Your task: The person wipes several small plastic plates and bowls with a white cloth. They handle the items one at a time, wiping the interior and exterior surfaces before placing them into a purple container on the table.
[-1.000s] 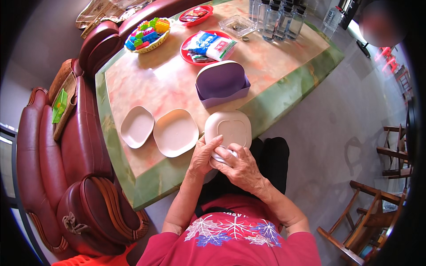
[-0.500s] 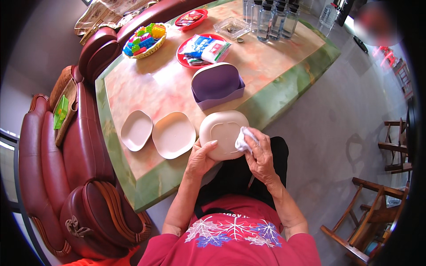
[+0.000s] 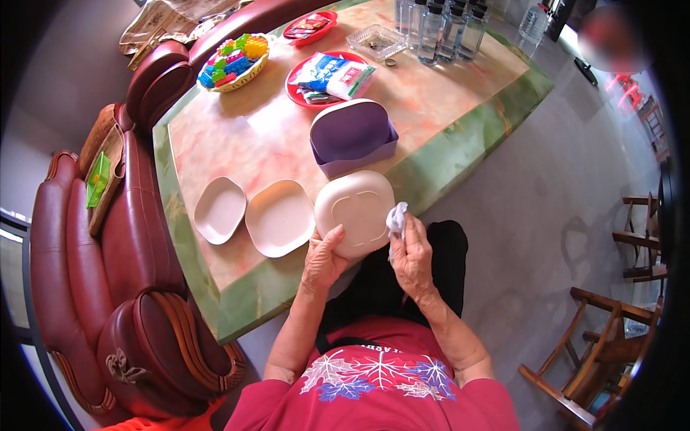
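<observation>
My left hand (image 3: pixel 325 260) grips the lower left edge of a cream rounded-square plate (image 3: pixel 353 212), its thumb on the surface. The plate's underside, with a ring of raised lines, faces up. In my right hand (image 3: pixel 412 260) a crumpled white cloth (image 3: pixel 397 220) is pinched, at the plate's right edge. Two similar cream plates lie on the table to the left: a smaller one (image 3: pixel 219 210) and a larger one (image 3: pixel 280 218). Just beyond the held plate stands a purple holder (image 3: pixel 353 140) with a cream-rimmed piece upright in it.
The marbled table (image 3: pixel 244 305) has a green border. Farther back are a basket of toy blocks (image 3: pixel 235 63), a red dish with packets (image 3: pixel 329 77), another red dish (image 3: pixel 310 29), a glass ashtray (image 3: pixel 376 42) and several bottles (image 3: pixel 451 32). A red leather sofa (image 3: pixel 133 237) is left, wooden stools (image 3: pixel 604 352) right.
The held plate has shifted slightly left and turned a little. My right hand and the cloth have moved from over the plate's right part to its edge.
</observation>
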A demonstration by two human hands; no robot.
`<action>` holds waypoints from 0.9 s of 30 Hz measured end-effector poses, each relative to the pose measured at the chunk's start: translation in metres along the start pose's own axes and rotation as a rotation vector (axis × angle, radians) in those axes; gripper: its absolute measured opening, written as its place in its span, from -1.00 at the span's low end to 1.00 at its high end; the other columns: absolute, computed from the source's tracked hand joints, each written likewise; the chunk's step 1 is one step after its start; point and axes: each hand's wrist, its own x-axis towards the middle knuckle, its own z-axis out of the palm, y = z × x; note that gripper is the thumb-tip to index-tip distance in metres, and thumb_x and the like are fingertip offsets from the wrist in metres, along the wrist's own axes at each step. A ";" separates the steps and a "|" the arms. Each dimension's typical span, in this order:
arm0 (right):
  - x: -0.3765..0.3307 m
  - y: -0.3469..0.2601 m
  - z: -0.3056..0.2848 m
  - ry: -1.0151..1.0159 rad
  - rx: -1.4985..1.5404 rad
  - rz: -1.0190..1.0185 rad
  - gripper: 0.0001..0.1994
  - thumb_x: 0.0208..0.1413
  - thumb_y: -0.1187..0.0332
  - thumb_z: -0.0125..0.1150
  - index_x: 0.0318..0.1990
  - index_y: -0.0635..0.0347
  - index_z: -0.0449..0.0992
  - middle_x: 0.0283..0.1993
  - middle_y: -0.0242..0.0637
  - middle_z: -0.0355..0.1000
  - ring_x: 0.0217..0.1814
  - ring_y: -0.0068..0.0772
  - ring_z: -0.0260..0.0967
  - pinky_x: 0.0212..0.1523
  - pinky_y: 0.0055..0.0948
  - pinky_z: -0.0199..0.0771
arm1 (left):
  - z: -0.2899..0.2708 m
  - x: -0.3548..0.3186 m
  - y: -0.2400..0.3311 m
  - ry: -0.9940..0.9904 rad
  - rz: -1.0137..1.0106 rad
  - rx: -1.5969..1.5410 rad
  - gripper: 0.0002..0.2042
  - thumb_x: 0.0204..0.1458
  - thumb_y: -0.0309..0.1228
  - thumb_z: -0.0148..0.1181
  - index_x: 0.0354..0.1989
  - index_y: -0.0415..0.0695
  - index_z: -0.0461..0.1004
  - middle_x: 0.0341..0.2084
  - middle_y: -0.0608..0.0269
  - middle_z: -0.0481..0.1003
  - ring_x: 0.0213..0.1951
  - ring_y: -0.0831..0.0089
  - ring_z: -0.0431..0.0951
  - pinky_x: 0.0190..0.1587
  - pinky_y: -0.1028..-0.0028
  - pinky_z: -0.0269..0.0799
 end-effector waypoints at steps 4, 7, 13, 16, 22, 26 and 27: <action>-0.015 -0.015 0.003 -0.017 -0.123 -0.117 -0.48 0.05 0.52 0.22 0.19 0.50 0.27 0.03 0.12 0.33 -0.01 0.12 0.34 0.00 -0.16 0.42 | -0.003 0.000 -0.001 0.022 0.043 -0.018 -0.50 0.11 -0.55 0.15 0.24 -0.09 0.20 0.09 0.13 0.38 0.13 0.19 0.41 0.15 -0.01 0.39; -0.025 -0.024 0.009 -0.066 -0.163 -0.185 -0.46 -0.03 0.52 0.28 0.14 0.51 0.32 0.01 0.14 0.33 -0.07 0.10 0.37 -0.04 -0.18 0.48 | -0.007 0.001 -0.004 0.022 0.091 -0.003 -0.53 0.12 -0.53 0.15 0.22 -0.09 0.21 0.07 0.13 0.39 0.10 0.23 0.42 0.11 0.08 0.42; -0.035 -0.048 0.011 -0.156 -0.193 -0.303 -0.46 -0.16 0.49 0.33 0.08 0.40 0.41 -0.03 0.05 0.34 -0.08 0.00 0.38 -0.08 -0.22 0.51 | 0.003 -0.005 -0.009 0.155 0.129 0.119 -0.58 0.14 -0.48 0.16 0.18 -0.11 0.25 -0.03 0.15 0.45 -0.04 0.31 0.51 -0.04 0.27 0.53; -0.031 -0.050 0.004 -0.178 -0.141 -0.366 -0.46 -0.20 0.52 0.34 0.06 0.35 0.43 -0.04 0.04 0.34 -0.07 0.01 0.37 -0.06 -0.21 0.48 | 0.012 -0.008 -0.008 0.168 0.117 0.051 -0.59 0.17 -0.44 0.14 0.18 -0.11 0.26 -0.04 0.16 0.46 -0.05 0.31 0.52 -0.02 0.28 0.53; 0.001 -0.023 -0.006 0.079 -0.095 -0.174 -0.44 -0.16 0.60 0.30 0.10 0.34 0.37 -0.03 0.04 0.34 -0.04 0.07 0.35 -0.05 -0.17 0.46 | 0.035 -0.012 -0.017 0.003 0.169 -0.136 -0.58 0.23 -0.38 0.04 0.25 -0.10 0.18 0.11 0.17 0.37 0.18 0.24 0.35 0.27 0.13 0.25; -0.001 -0.032 -0.009 0.014 -0.133 -0.230 -0.45 -0.18 0.58 0.30 0.10 0.33 0.41 -0.06 0.02 0.35 -0.08 0.04 0.36 -0.08 -0.17 0.48 | 0.034 -0.009 -0.017 0.022 0.118 -0.239 -0.53 0.24 -0.33 0.04 0.29 -0.07 0.11 0.14 0.17 0.34 0.19 0.24 0.34 0.26 0.12 0.27; -0.007 -0.035 -0.009 -0.022 -0.162 -0.260 -0.44 -0.19 0.57 0.31 0.10 0.32 0.42 -0.06 0.01 0.35 -0.09 0.03 0.37 -0.09 -0.17 0.48 | 0.029 -0.007 -0.016 0.037 0.102 -0.286 -0.52 0.24 -0.34 0.04 0.29 -0.04 0.10 0.14 0.17 0.34 0.17 0.25 0.36 0.23 0.14 0.32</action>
